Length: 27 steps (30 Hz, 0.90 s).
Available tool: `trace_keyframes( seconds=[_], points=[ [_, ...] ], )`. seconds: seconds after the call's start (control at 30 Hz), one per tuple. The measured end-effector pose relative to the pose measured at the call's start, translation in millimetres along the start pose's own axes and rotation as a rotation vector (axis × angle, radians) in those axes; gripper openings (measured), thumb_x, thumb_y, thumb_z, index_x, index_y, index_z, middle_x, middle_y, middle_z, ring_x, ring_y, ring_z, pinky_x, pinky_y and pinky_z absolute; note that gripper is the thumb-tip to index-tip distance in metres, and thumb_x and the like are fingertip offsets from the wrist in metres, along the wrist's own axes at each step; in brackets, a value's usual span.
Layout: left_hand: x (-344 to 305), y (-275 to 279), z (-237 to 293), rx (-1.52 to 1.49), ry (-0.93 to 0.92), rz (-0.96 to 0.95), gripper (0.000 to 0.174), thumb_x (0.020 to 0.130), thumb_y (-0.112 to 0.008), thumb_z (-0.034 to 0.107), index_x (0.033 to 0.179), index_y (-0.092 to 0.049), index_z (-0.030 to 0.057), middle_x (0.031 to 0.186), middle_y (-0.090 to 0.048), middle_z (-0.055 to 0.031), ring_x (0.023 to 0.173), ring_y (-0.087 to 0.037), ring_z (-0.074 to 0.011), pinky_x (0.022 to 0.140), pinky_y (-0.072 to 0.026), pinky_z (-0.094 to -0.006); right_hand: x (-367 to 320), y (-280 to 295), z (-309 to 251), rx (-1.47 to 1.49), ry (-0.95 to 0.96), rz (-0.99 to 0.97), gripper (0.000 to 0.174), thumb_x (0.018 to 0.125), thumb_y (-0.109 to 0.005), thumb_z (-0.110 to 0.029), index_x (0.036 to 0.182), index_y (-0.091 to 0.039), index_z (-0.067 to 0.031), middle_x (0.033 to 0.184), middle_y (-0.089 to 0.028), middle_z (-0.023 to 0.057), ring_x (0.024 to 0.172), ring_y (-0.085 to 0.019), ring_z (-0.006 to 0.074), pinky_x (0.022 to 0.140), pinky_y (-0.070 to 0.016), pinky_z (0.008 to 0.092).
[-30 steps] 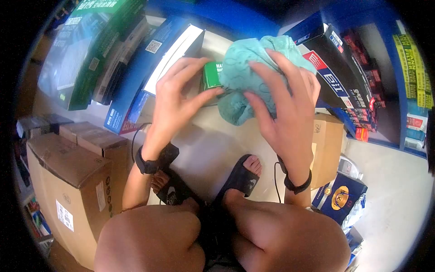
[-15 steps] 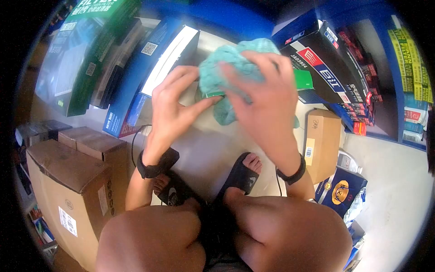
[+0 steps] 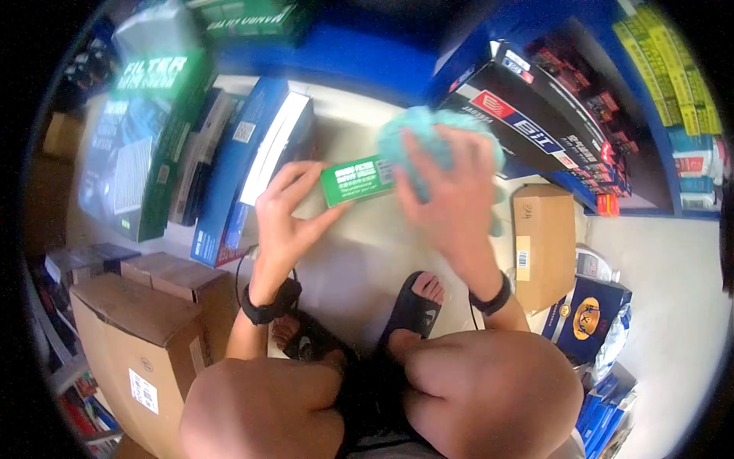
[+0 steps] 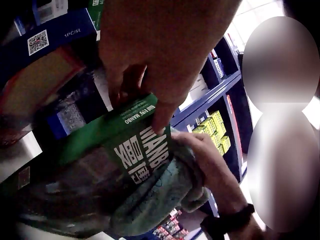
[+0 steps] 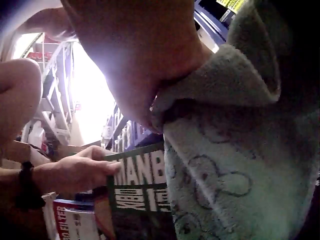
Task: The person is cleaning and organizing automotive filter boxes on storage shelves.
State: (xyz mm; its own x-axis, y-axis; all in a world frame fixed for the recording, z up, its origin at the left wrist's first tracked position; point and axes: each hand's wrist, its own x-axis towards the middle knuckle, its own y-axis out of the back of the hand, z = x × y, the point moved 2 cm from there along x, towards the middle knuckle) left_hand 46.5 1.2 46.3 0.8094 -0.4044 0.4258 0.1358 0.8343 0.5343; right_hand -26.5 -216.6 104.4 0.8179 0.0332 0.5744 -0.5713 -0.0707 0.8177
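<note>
A green filter box (image 3: 355, 182) with white lettering is held up in front of the knees. My left hand (image 3: 287, 214) pinches its left end between thumb and fingers. My right hand (image 3: 455, 206), blurred, grips a teal cloth (image 3: 417, 122) that covers the box's right part. In the left wrist view the cloth (image 4: 155, 200) lies along the printed face of the box (image 4: 105, 150). Up close in the right wrist view, the cloth (image 5: 235, 160) shows dark outline drawings and hides much of the box (image 5: 137, 172).
Large filter boxes, one green (image 3: 130, 153) and one blue (image 3: 229, 168), stand at the left. Brown cartons (image 3: 138, 321) are below them. On the right are a black box (image 3: 527, 122), a blue shelf with yellow packs (image 3: 665, 69) and another carton (image 3: 544, 237).
The cloth went left across the box with my right hand, then back right, uncovering the lettered left part. My left hand keeps hold of the left end. The head view has shifted slightly.
</note>
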Motion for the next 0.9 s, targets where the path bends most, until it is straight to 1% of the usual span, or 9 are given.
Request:
trace_keyframes(
  seconds=[0.07,0.13,0.23,0.27,0.3,0.47,0.57,0.8,0.9],
  points=[
    [5.0,2.3,1.8,0.016,-0.133,0.044,0.047,0.073,-0.095,0.014,0.115,-0.08,0.0019,0.107,-0.075,-0.0073,0.08,-0.069,-0.0146,0.066,-0.0531,-0.0282,5.6,0.8,-27.9,0.123,0.081,-0.036,0.047,0.082,-0.079,-0.027,0.126,-0.076,-0.0113,0.127,-0.062,0.0125,0.116,-0.054,0.0358,0.098,-0.0496,0.0501],
    [2.3,6.9,-0.1,-0.015,0.131,-0.077,0.046,0.072,-0.094,0.012,0.113,-0.079,-0.0019,0.109,-0.075,-0.0135,0.094,-0.075,-0.0272,0.083,-0.0598,-0.0361,13.0,-0.5,-46.3,0.174,0.113,-0.039,0.046,0.082,-0.077,-0.025,0.125,-0.077,-0.0105,0.127,-0.062,0.0118,0.116,-0.054,0.0355,0.098,-0.0497,0.05],
    [0.5,5.4,-5.2,-0.034,0.079,-0.036,0.048,0.071,-0.094,0.011,0.114,-0.079,-0.0018,0.109,-0.075,-0.0127,0.093,-0.074,-0.0252,0.081,-0.0597,-0.0344,18.2,-0.8,-48.1,0.228,0.115,-0.049,0.04,0.083,-0.074,-0.021,0.121,-0.078,-0.0101,0.128,-0.063,0.0096,0.117,-0.055,0.0338,0.096,-0.0509,0.0479],
    [-0.6,4.5,-6.7,-0.047,0.063,-0.024,0.048,0.07,-0.094,0.011,0.114,-0.079,-0.001,0.109,-0.075,-0.0125,0.093,-0.074,-0.0249,0.082,-0.06,-0.0344,16.9,-0.8,-42.5,0.224,0.113,-0.05,0.04,0.083,-0.074,-0.021,0.121,-0.078,-0.0101,0.128,-0.063,0.0096,0.117,-0.055,0.0338,0.096,-0.0509,0.0479],
    [1.3,4.2,-4.0,-0.025,-0.005,-0.014,0.048,0.069,-0.095,0.006,0.114,-0.08,-0.0022,0.109,-0.074,-0.0095,0.09,-0.073,-0.0155,0.069,-0.0597,-0.0272,13.8,-1.4,-31.0,0.145,0.048,-0.046,0.04,0.083,-0.075,-0.021,0.122,-0.079,-0.0121,0.128,-0.063,0.0086,0.117,-0.055,0.034,0.097,-0.0513,0.048],
    [-3.1,7.6,-1.2,0.042,-0.09,-0.033,0.049,0.07,-0.096,0.007,0.116,-0.081,0.0021,0.112,-0.075,-0.0085,0.098,-0.074,-0.0172,0.075,-0.0628,-0.0283,-5.7,6.4,60.8,-0.167,-0.165,0.02,0.047,0.077,-0.083,-0.018,0.123,-0.079,-0.0235,0.13,-0.064,0.006,0.117,-0.058,0.035,0.097,-0.0536,0.0467],
    [-8.7,3.8,1.4,-0.05,0.003,-0.045,0.047,0.071,-0.096,0.008,0.116,-0.082,0.0033,0.112,-0.076,-0.0082,0.097,-0.074,-0.0173,0.076,-0.0613,-0.0287,-14.4,11.5,91.7,-0.094,-0.254,0.017,0.051,0.076,-0.084,-0.014,0.126,-0.078,-0.0236,0.131,-0.064,0.0075,0.115,-0.059,0.0356,0.093,-0.055,0.0456],
    [-9.8,2.5,4.0,-0.047,0.006,-0.055,0.046,0.072,-0.096,0.012,0.116,-0.082,0.0036,0.111,-0.076,-0.0073,0.094,-0.073,-0.0159,0.073,-0.0601,-0.028,-9.7,19.1,41.6,-0.167,-0.137,-0.017,0.056,0.073,-0.083,-0.015,0.129,-0.077,-0.0228,0.128,-0.066,0.0082,0.112,-0.06,0.0344,0.091,-0.0561,0.0441],
    [-7.0,0.0,6.4,-0.079,0.023,-0.037,0.046,0.072,-0.095,0.011,0.114,-0.082,0.0014,0.109,-0.075,-0.0089,0.09,-0.073,-0.0175,0.073,-0.0602,-0.0295,-3.8,8.3,-3.6,-0.093,0.023,-0.065,0.049,0.079,-0.076,-0.018,0.128,-0.076,-0.0188,0.128,-0.067,0.0082,0.111,-0.059,0.033,0.091,-0.0567,0.0423]
  ],
)
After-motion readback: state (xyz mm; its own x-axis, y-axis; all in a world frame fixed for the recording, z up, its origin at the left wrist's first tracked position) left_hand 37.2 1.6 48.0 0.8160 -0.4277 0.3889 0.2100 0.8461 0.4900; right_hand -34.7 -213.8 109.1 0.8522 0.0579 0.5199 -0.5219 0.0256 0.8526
